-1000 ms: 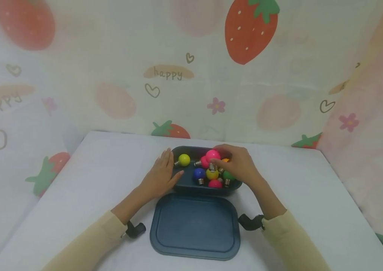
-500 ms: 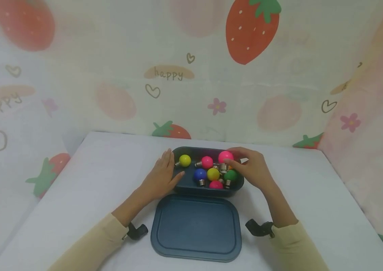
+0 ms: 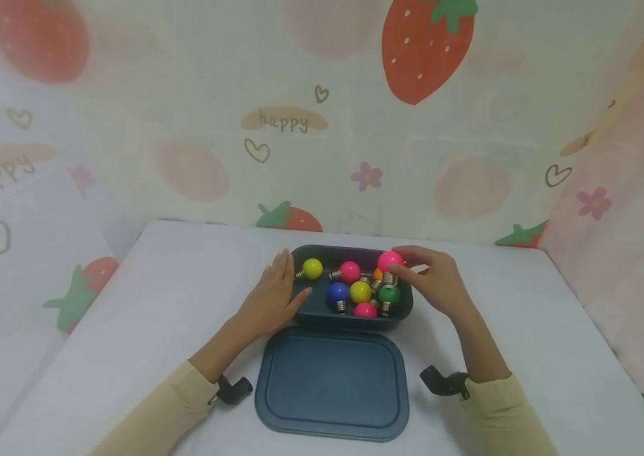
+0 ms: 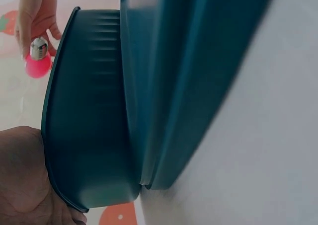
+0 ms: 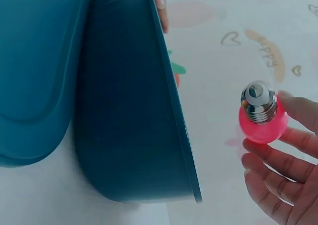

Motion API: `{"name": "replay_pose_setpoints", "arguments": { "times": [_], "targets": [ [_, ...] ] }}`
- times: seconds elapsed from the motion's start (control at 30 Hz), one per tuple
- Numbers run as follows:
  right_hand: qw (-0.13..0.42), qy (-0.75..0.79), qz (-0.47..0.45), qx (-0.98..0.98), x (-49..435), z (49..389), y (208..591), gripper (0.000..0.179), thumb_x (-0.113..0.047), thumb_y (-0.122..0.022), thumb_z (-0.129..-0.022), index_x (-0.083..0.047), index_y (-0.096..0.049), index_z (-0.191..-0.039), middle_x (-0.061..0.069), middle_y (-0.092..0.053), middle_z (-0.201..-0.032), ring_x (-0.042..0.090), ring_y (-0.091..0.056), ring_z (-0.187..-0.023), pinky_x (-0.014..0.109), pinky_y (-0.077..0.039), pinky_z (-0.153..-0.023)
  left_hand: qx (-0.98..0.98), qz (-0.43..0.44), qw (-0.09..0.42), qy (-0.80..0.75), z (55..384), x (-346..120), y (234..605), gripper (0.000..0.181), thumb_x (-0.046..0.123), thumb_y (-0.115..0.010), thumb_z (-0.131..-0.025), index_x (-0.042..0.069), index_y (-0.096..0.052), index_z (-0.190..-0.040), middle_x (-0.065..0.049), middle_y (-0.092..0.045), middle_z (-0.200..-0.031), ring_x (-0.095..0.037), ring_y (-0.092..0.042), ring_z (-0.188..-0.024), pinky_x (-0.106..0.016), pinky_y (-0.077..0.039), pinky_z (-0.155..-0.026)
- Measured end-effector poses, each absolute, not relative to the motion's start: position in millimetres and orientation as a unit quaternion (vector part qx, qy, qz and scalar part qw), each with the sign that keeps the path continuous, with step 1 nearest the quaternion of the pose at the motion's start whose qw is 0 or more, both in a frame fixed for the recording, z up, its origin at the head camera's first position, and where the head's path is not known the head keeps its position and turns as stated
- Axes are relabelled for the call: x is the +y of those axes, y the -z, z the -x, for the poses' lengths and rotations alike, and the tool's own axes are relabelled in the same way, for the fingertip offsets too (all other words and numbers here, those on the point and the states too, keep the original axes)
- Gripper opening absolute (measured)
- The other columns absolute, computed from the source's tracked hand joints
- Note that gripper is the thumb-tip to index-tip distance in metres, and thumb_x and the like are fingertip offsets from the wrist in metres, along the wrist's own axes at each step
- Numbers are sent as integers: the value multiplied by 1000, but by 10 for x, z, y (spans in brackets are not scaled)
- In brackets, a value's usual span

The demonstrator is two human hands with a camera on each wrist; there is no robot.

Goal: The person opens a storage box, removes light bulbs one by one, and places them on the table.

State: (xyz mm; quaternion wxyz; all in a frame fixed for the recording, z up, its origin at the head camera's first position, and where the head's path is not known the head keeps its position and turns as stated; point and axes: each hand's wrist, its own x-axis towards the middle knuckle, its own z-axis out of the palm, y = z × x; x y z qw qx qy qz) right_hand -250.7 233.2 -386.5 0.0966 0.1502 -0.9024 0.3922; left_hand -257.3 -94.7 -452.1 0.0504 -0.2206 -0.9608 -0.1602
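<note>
Between thumb and fingers my right hand pinches a pink light bulb, its metal screw base downward, over the right end of a dark blue box. My left hand rests with straight fingers along the box's left rim. Inside the box lie several coloured bulbs: a yellow bulb by the left wall, a pink bulb at the middle, a blue bulb, another yellow bulb, a green bulb, and an orange bulb partly hidden behind others.
A flat blue lid lies on the white table, right in front of the box. A strawberry-patterned cloth hangs behind the table and at both sides. Each wrist carries a small black camera.
My right hand has moved rightward with the pink bulb, from above the middle bulbs to the box's right end. My left hand stays on the left rim.
</note>
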Motion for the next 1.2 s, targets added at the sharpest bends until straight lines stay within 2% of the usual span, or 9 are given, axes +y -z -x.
{"name": "replay_pose_setpoints", "arguments": {
  "times": [0.17, 0.43, 0.73, 1.03, 1.2],
  "targets": [
    [94, -397, -140, -902, 2379, 2513, 3832, 46, -38, -76, -92, -14, -70, -130, 6, -72, -123, 24, -64, -102, 39, -57, -77, -961, 216, 47, 165, 2581, -923, 4494, 84, 49, -44, -106, -11, -16, -157, -27, -10, -166, -38, -11, -154, -51, -17, -122],
    [93, -401, -122, -903, 2476, 2534, 3870, 50, -44, -74, -92, -14, -67, -131, 8, -72, -120, 26, -64, -104, 46, -58, -82, -962, 213, 39, 164, 2578, -931, 4546, 84, 49, -44, -106, -11, -14, -157, -26, -8, -166, -37, -10, -155, -51, -16, -122],
    [103, -417, -116, -895, 2575, 2525, 3831, 43, -35, -74, -94, -11, -68, -129, 11, -72, -118, 27, -65, -103, 38, -58, -78, -961, 217, 39, 164, 2572, -938, 4532, 84, 49, -45, -106, -11, -14, -157, -27, -9, -166, -38, -11, -155, -51, -16, -122],
    [104, -426, -109, -892, 2624, 2521, 3786, 41, -33, -72, -95, -10, -68, -130, 11, -72, -118, 27, -64, -102, 36, -57, -80, -959, 218, 37, 180, 2558, -934, 4487, 85, 47, -49, -105, -12, -16, -156, -28, -10, -166, -40, -12, -154, -52, -16, -121],
    [105, -425, -108, -892, 2672, 2531, 3817, 43, -35, -71, -96, -11, -68, -131, 11, -72, -119, 26, -64, -103, 31, -56, -79, -959, 218, 33, 179, 2568, -935, 4497, 85, 48, -48, -105, -12, -16, -156, -28, -10, -166, -40, -11, -154, -52, -16, -122]
  ]
}}
